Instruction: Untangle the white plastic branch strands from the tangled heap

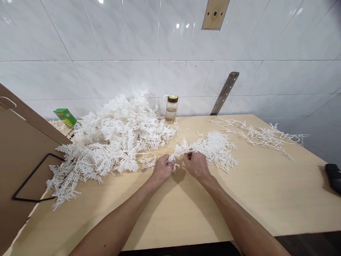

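Note:
My left hand and my right hand meet near the middle of the wooden table, both gripping one white plastic branch piece with many small prongs. A big heap of the same white branch pieces lies to the left of my hands. A smaller, flatter pile of white pieces lies just beyond my right hand. Thin leftover white stems are spread at the far right of the table.
A glass jar with a brown lid stands at the tiled wall. A green carton lies at the back left. A brown cardboard box stands at the left edge. A black object sits at the right edge.

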### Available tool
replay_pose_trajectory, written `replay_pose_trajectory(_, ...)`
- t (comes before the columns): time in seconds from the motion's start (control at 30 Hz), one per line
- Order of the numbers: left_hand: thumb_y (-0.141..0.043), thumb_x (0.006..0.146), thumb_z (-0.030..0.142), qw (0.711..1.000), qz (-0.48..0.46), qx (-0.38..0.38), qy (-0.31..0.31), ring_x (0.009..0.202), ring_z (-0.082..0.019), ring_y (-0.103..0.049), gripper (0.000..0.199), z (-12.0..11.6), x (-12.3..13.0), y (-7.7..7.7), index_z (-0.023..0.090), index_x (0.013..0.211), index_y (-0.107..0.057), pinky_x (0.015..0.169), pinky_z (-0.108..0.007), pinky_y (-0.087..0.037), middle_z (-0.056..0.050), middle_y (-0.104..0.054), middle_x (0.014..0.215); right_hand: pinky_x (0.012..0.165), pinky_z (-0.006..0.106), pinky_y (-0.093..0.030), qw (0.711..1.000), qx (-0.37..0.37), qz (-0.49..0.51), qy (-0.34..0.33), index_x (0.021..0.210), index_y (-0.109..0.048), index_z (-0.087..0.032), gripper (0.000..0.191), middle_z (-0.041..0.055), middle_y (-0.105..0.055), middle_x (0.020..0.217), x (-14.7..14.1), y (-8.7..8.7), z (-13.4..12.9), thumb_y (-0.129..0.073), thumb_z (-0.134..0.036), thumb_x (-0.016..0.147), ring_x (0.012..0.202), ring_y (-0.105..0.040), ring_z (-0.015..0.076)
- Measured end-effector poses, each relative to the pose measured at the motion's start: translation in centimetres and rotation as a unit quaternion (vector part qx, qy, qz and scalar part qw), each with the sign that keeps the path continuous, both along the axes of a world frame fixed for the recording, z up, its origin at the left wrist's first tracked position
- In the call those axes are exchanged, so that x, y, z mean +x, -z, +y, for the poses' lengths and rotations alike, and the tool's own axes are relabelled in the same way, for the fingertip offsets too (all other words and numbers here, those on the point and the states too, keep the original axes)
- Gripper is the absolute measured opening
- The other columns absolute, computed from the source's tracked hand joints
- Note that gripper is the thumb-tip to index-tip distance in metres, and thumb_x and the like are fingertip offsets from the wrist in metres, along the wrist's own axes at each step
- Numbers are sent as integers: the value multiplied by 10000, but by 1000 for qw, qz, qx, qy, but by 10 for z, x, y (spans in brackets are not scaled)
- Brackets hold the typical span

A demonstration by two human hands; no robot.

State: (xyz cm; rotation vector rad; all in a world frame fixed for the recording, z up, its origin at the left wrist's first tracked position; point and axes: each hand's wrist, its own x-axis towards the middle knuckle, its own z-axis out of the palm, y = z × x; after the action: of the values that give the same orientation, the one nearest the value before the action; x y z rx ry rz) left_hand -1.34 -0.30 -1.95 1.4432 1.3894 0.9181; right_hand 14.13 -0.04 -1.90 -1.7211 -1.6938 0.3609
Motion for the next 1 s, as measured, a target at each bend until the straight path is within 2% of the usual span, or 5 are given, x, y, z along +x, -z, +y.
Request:
replay_pose_trajectory(0.2,-599,807,369,989,-120,-88,9,384,-73,-347,257,-2,0,-8,207,687,-439,413,-211,-267,72,-436,461,531,280,-432,991,10,129,37,794,-637,-198,257,2,-609,564,43,-14,2,-568,-445,807,487,-553,164)
replay_pose_trajectory(0.4,-648,775,372,979,-176,-106,3,391,-69,-372,250,-4,-2,-12,188,693,-499,385,-191,-268,63,-450,461,785,378,-481,971,149,7,186,855,-691,-167,234,80,-660,770,80,-23,6,-596,-362,766,677,-615,207)
replay_pose_trajectory(0.53,-626,790,362,988,-136,-79,-1,375,-68,-369,241,-5,-1,-10,187,676,-506,388,-194,-278,65,-449,444,627,290,-467,995,-7,97,7,872,-722,-194,321,33,-669,698,55,-25,-4,-538,-455,850,612,-597,174)
replay_pose_trajectory(0.67,-610,800,368,996,-78,-30,-3,369,-71,-373,265,-5,1,-5,194,651,-475,400,-197,-293,70,-439,423,565,246,-433,977,-94,107,-158,841,-746,-200,300,18,-703,732,18,-24,-10,-552,-428,847,622,-597,154)
replay_pose_trajectory(1.0,-606,796,414,991,-122,-48,-10,358,-72,-349,270,-6,3,-4,203,690,-475,385,-201,-268,75,-446,436,391,215,-369,961,-142,184,-147,761,-680,-196,205,-2,-685,733,7,-14,-10,-569,-366,792,426,-454,83)
